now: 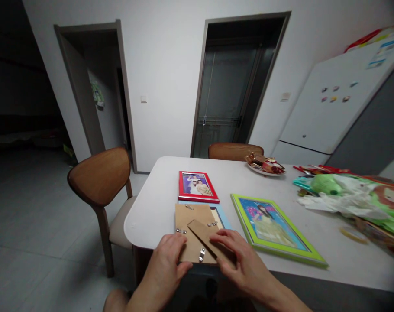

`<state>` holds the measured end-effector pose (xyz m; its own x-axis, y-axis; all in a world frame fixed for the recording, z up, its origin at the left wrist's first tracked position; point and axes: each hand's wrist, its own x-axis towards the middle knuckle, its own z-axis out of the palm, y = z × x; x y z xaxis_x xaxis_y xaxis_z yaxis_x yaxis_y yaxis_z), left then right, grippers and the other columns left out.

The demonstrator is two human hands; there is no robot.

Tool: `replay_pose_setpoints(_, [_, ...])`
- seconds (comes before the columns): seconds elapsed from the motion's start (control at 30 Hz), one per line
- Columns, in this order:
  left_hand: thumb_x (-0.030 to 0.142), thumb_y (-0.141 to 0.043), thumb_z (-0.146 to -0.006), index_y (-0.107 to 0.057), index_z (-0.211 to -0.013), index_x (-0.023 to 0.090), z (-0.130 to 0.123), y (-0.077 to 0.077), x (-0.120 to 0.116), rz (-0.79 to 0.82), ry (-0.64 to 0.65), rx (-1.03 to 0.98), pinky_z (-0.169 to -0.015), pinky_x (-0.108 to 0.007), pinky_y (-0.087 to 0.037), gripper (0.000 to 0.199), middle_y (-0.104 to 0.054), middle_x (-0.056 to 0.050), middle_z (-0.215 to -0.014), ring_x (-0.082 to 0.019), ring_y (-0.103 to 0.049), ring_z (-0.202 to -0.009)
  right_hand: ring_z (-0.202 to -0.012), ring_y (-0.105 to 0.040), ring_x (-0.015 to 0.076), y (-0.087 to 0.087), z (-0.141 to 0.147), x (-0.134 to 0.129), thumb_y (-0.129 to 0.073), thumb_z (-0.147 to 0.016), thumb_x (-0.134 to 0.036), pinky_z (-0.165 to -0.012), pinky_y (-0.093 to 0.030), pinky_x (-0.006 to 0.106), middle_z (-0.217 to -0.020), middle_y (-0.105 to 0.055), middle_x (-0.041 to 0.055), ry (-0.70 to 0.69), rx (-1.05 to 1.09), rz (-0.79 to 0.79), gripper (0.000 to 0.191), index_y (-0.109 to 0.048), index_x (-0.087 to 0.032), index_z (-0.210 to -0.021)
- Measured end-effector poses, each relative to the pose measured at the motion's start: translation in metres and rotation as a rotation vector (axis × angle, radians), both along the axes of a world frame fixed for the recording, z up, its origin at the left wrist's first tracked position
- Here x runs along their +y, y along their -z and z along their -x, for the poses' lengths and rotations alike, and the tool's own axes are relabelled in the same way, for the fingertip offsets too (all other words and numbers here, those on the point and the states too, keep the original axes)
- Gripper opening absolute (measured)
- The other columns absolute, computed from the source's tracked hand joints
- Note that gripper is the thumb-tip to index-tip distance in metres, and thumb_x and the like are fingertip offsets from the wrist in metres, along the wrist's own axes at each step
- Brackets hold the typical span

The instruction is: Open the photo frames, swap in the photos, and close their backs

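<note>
A brown backing board (197,213) with metal clips and a flip-out stand leg (201,232) lies over a light blue picture frame (223,215). The board sits off to the left, so the frame's right side shows and the rest is hidden. My left hand (167,260) is closed on the board's left edge, with its thumb at the near edge. My right hand (239,258) has its thumb and fingers around the lower right of the board and its stand leg. Close by are a red picture frame (180,190) and a larger green picture frame (245,225), both face up.
All of this is on a white table (148,212). A plate of wrapped items (265,164) stands at the back; a green plush item (327,184), white plastic and a tape roll (353,235) lie right. Wooden chairs (101,175) stand left and behind.
</note>
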<state>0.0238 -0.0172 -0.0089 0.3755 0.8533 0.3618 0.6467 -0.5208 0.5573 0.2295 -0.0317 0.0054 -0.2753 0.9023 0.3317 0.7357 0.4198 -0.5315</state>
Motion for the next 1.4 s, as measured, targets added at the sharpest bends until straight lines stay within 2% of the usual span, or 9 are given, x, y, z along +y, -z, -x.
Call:
replay_pose_setpoints(0.17, [0.009,-0.062,-0.063,-0.054,-0.092,0.018,-0.029,0.005,0.005,0.080,0.051,0.095,-0.080,-0.034,-0.043,0.031,-0.059,-0.005,-0.097,-0.020,-0.050,-0.091,-0.098,-0.048,0.0219,0.014,-0.026,0.001,-0.049,-0.065,-0.021,-0.087,-0.037,0.038,-0.104,-0.053,0.0107,0.087,-0.067,0.051,0.032,-0.059,-0.017,-0.095])
replay_pose_setpoints(0.33, [0.011,-0.057,-0.067,-0.055,-0.083,0.016,-0.034,0.008,0.011,0.083,0.069,0.171,-0.078,-0.031,-0.042,0.016,-0.059,-0.004,-0.090,-0.019,-0.050,-0.088,-0.096,-0.049,0.0224,0.034,-0.029,0.007,-0.050,-0.064,-0.020,-0.086,-0.036,0.039,-0.102,-0.055,0.0111,0.115,-0.132,-0.003,0.035,-0.060,-0.016,-0.097])
replay_pose_setpoints(0.47, [0.013,-0.053,-0.072,-0.055,-0.076,0.017,-0.034,0.012,0.009,0.047,0.085,0.202,-0.085,-0.034,-0.038,0.006,-0.059,-0.005,-0.092,-0.019,-0.049,-0.093,-0.095,-0.047,0.0228,0.045,-0.025,0.009,-0.050,-0.066,-0.021,-0.083,-0.036,0.038,-0.100,-0.055,0.0114,0.127,-0.172,-0.072,0.033,-0.060,-0.015,-0.097])
replay_pose_setpoints(0.53, [0.019,-0.056,-0.072,-0.055,-0.080,0.018,-0.034,0.014,0.006,0.034,0.116,0.192,-0.091,-0.038,-0.032,0.008,-0.057,-0.005,-0.101,-0.020,-0.047,-0.100,-0.095,-0.046,0.0222,0.046,-0.024,0.011,-0.049,-0.068,-0.023,-0.083,-0.036,0.037,-0.100,-0.055,0.0108,0.130,-0.174,-0.083,0.030,-0.060,-0.016,-0.095])
replay_pose_setpoints(0.7, [0.029,-0.068,-0.061,-0.053,-0.091,0.021,-0.033,0.018,-0.001,0.058,0.155,0.182,-0.099,-0.046,-0.020,0.035,-0.050,-0.006,-0.117,-0.023,-0.041,-0.111,-0.094,-0.046,0.0208,0.043,-0.030,0.030,-0.041,-0.075,-0.023,-0.082,-0.036,0.034,-0.101,-0.054,0.0100,0.231,-0.230,-0.087,0.030,-0.059,-0.017,-0.099])
replay_pose_setpoints(0.8, [0.027,-0.068,-0.060,-0.053,-0.088,0.020,-0.032,0.019,-0.001,0.074,0.140,0.193,-0.099,-0.045,-0.020,0.032,-0.050,-0.006,-0.117,-0.022,-0.041,-0.112,-0.091,-0.047,0.0207,0.042,-0.033,0.044,-0.039,-0.076,-0.022,-0.080,-0.036,0.033,-0.100,-0.053,0.0106,0.296,-0.312,-0.076,0.031,-0.060,-0.017,-0.098])
replay_pose_setpoints(0.9, [0.027,-0.069,-0.059,-0.052,-0.085,0.020,-0.033,0.021,0.000,0.072,0.114,0.186,-0.099,-0.045,-0.021,0.031,-0.051,-0.006,-0.117,-0.022,-0.041,-0.112,-0.091,-0.047,0.0201,0.042,-0.033,0.050,-0.038,-0.076,-0.020,-0.080,-0.035,0.031,-0.101,-0.051,0.0109,0.295,-0.342,-0.072,0.029,-0.061,-0.016,-0.093])
replay_pose_setpoints(1.27, [0.027,-0.068,-0.059,-0.053,-0.080,0.020,-0.034,0.022,-0.001,0.057,0.092,0.161,-0.099,-0.044,-0.022,0.027,-0.053,-0.006,-0.115,-0.021,-0.043,-0.111,-0.086,-0.047,0.0168,0.043,-0.034,0.052,-0.039,-0.072,-0.015,-0.081,-0.036,0.028,-0.093,-0.049,0.0086,0.261,-0.222,-0.048,0.023,-0.059,-0.014,-0.083])
replay_pose_setpoints(1.4, [0.026,-0.069,-0.058,-0.053,-0.080,0.020,-0.034,0.024,-0.001,0.059,0.088,0.158,-0.099,-0.043,-0.022,0.028,-0.054,-0.006,-0.115,-0.021,-0.042,-0.112,-0.091,-0.048,0.0173,0.045,-0.036,0.048,-0.037,-0.073,-0.014,-0.083,-0.036,0.029,-0.098,-0.050,0.0098,0.256,-0.204,-0.053,0.026,-0.061,-0.013,-0.083])
